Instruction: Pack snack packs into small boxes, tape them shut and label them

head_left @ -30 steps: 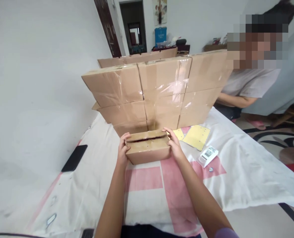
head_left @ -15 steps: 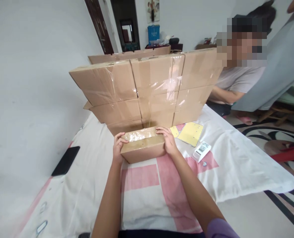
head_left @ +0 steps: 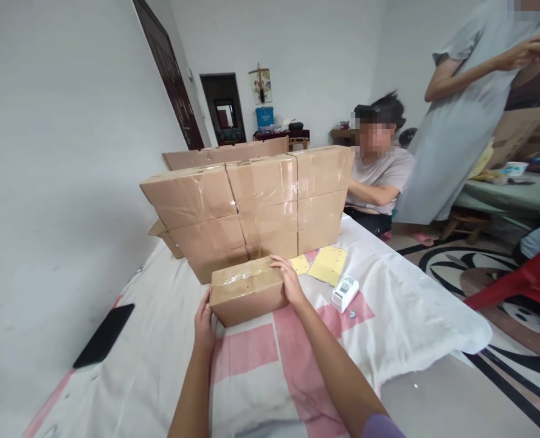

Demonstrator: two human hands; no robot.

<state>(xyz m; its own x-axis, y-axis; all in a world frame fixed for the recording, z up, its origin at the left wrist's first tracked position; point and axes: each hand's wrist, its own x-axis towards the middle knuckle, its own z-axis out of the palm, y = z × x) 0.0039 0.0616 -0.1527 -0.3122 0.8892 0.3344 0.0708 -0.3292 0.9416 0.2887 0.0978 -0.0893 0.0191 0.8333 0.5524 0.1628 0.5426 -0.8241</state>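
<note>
A small cardboard box (head_left: 252,298) with clear tape along its top rests on the cloth-covered table, between my two hands. My left hand (head_left: 204,316) presses against its left end, part of the fingers hidden behind the box. On the right end, my right hand (head_left: 288,280) grips with fingers over the top edge. Just behind stands a wall of taped cardboard boxes (head_left: 265,207), stacked in rows.
Right of the box lie yellow patterned sheets (head_left: 328,265) and a white device with a display (head_left: 345,293). A black flat tablet-like object (head_left: 104,336) lies at the left edge. One person (head_left: 384,173) sits beyond the stack; another (head_left: 461,121) stands at the right.
My view has tilted up and turned right, so the scene sits lower and further left. My left fingers have slid from the box's top edge down its left side.
</note>
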